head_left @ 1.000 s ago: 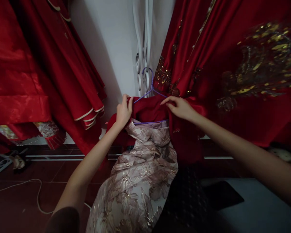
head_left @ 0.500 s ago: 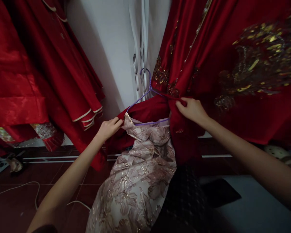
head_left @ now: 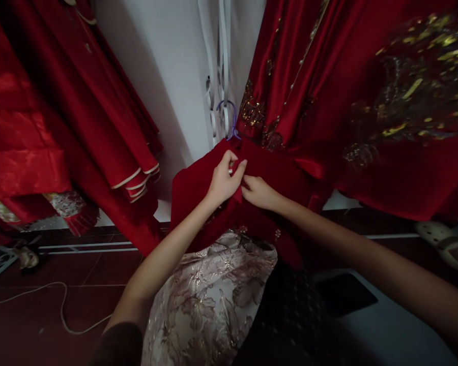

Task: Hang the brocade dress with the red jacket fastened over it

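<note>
A dark red jacket (head_left: 198, 193) hangs on a purple hanger (head_left: 234, 129), its front drawn over the upper part of a pale floral brocade dress (head_left: 213, 295). At the jacket's front opening my left hand (head_left: 227, 179) pinches the cloth edge, and a ring or pearl-like bead shows at its fingers. Just to the right and slightly lower, my right hand (head_left: 260, 192) is closed on the other front edge. The two hands nearly touch. The hanger's hook is caught on a white metal chain-like rack strip (head_left: 224, 76).
Red garments (head_left: 110, 117) with cream trim hang at the left. A red gown (head_left: 366, 168) with gold sequins hangs at the right. A white cable (head_left: 64, 305) lies on the dark tiled floor, and a pale clog (head_left: 438, 241) sits at the far right.
Both hands have moved inward from the jacket's two sides to its middle. The jacket fronts, held apart before, now meet and cover the dress's bodice and most of the hanger.
</note>
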The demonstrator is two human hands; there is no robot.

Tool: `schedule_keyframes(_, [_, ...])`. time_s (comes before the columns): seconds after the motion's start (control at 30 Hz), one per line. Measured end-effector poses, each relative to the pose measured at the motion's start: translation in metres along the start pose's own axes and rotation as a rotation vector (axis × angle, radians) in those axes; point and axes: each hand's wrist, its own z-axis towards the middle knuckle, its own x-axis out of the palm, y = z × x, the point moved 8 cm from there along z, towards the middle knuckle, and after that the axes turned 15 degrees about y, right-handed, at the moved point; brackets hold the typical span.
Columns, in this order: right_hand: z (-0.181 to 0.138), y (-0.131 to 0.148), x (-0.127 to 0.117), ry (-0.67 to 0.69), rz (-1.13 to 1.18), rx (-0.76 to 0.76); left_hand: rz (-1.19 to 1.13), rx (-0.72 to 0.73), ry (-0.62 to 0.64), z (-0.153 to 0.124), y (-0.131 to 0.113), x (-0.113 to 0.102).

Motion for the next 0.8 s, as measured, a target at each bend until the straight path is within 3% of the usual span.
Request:
schedule_keyframes(0.07, [-0.014,-0.013,-0.004,-0.066,-0.028,0.075,0.007,-0.045,0.041,-0.014,0.014,0.012])
schedule_keyframes(0.13, [-0.03,-0.024,-0.018,-0.217,-0.033,0.132,0.058,-0.108,0.051,-0.031,0.034,0.017])
schedule_keyframes(0.27, [-0.049,-0.031,-0.037,-0.474,0.128,0.104,0.075,-0.192,0.046,-0.05,0.065,0.02])
schedule_keyframes(0.47, [-0.024,-0.027,0.002,-0.264,0.303,0.037,0.005,-0.137,0.029,-0.052,0.06,0.029])
schedule_keyframes(0.6, [-0.013,-0.031,0.024,-0.181,0.536,-0.04,-0.014,-0.086,0.054,-0.054,0.054,0.029])
schedule_keyframes(0.7, [-0.012,-0.032,0.032,-0.097,0.671,-0.11,-0.055,-0.093,0.044,-0.058,0.057,0.025])
schedule_keyframes(0.8, [-0.016,-0.034,0.028,-0.111,0.665,-0.123,-0.146,-0.113,-0.016,-0.062,0.064,0.021])
